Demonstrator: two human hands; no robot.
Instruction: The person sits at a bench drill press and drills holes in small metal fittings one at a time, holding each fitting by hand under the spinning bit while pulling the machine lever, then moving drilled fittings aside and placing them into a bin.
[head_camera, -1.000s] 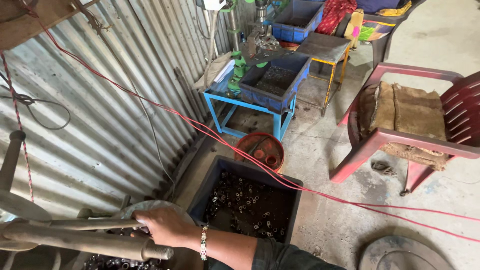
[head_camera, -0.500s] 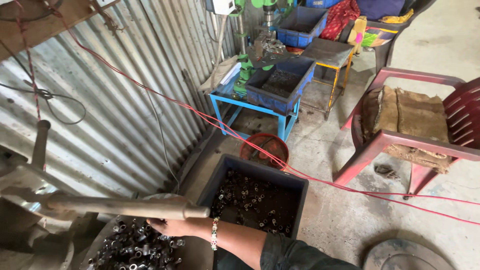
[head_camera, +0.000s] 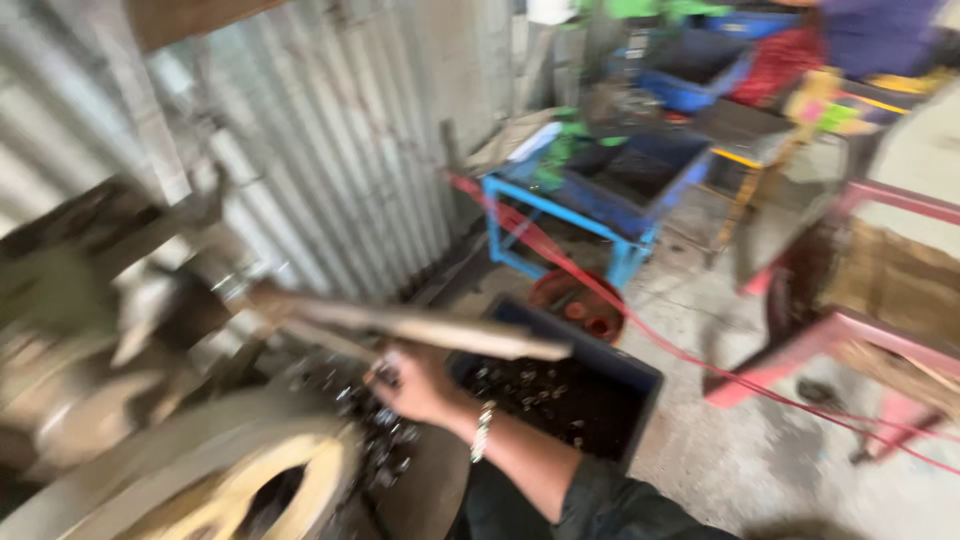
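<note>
The picture is motion-blurred. My left hand (head_camera: 415, 385), with a beaded bracelet (head_camera: 482, 430) on the wrist, reaches leftward under a long wooden lever (head_camera: 420, 325) of a hand press. Its fingers are curled down at a heap of small dark metal parts (head_camera: 385, 450) on the machine's tray. Whether the fingers hold a part is too blurred to tell. A big pale flywheel (head_camera: 230, 470) fills the lower left. My right hand is out of sight.
A dark blue bin (head_camera: 590, 400) of small metal parts stands on the floor just right of my arm. Behind it are a red bowl (head_camera: 575, 300), a blue frame table (head_camera: 620, 175), a taut red cord (head_camera: 620, 310), a red chair (head_camera: 870, 330) and a corrugated metal wall (head_camera: 330, 130).
The view has swung left and closer to the machine, bringing the flywheel in. My left hand left the lever's end and dropped beneath it onto the heap of parts.
</note>
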